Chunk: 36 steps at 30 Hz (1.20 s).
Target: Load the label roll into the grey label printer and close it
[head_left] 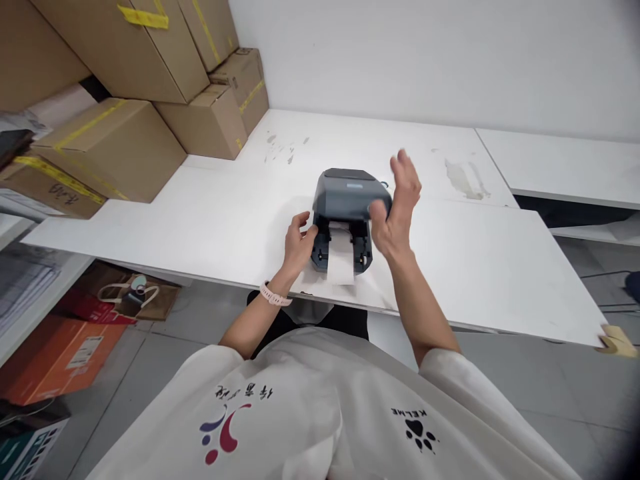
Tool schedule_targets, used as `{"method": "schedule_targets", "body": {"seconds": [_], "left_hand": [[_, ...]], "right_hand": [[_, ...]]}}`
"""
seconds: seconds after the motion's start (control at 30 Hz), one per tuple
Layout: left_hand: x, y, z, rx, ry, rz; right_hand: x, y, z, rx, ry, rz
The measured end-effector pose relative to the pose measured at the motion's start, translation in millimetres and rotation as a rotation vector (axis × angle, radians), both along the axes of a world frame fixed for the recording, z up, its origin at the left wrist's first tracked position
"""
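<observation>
A dark grey label printer (350,197) sits near the front edge of the white table (225,220). Its lid is tilted up and a white strip of label paper (341,260) runs out of the front. My left hand (299,241) rests against the printer's left side, fingers curled onto its base. My right hand (397,203) is raised beside the lid's right edge, fingers stretched upward and apart, the thumb touching the lid's corner. It holds nothing.
Cardboard boxes (107,150) with yellow tape are stacked at the table's back left. A second white table (565,163) adjoins at the right. Under the table lie a tote bag (131,297) and an orange box (60,357).
</observation>
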<state>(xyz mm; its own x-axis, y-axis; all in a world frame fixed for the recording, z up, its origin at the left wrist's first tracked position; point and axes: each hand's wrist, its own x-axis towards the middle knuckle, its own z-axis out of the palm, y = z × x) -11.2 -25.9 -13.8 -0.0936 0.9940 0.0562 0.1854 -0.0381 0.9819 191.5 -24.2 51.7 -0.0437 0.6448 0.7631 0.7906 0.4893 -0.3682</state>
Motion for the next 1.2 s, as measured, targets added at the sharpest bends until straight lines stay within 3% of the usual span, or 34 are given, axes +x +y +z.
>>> {"method": "schedule_targets", "body": {"seconds": [0.1,0.23,0.4,0.6,0.8,0.87,1.0,1.1,1.2], "left_hand": [[9.2,21.7,9.7,-0.036,0.137,-0.096],[18.7,35.3,13.3,-0.020,0.319,-0.104],[19.6,39.5,8.3,-0.002,0.377,-0.097],[18.0,39.6,5.1,0.007,0.302,-0.109],[16.6,39.3,5.4,-0.007,0.239,-0.113],[16.1,39.6,5.0,0.006,0.239,-0.116],[16.0,40.8,3.2,0.024,0.265,-0.113],[16.2,42.1,0.7,0.033,0.244,-0.102],[16.1,43.8,-3.3,0.047,0.226,-0.095]], "right_hand": [[5.1,56.7,34.0,-0.019,0.127,0.056],[15.1,126.4,61.7,-0.119,0.259,0.162],[25.3,162.8,75.7,-0.205,0.396,0.216],[22.9,162.0,72.0,-0.223,0.337,0.205],[4.7,109.1,72.5,0.048,0.079,0.024],[-2.0,87.3,61.3,-0.140,-0.155,0.056],[-15.2,69.9,17.8,-0.724,-0.624,0.189],[-26.4,75.5,-5.8,-0.892,-0.738,0.303],[-27.0,81.4,-0.5,-0.958,-0.784,0.479]]}}
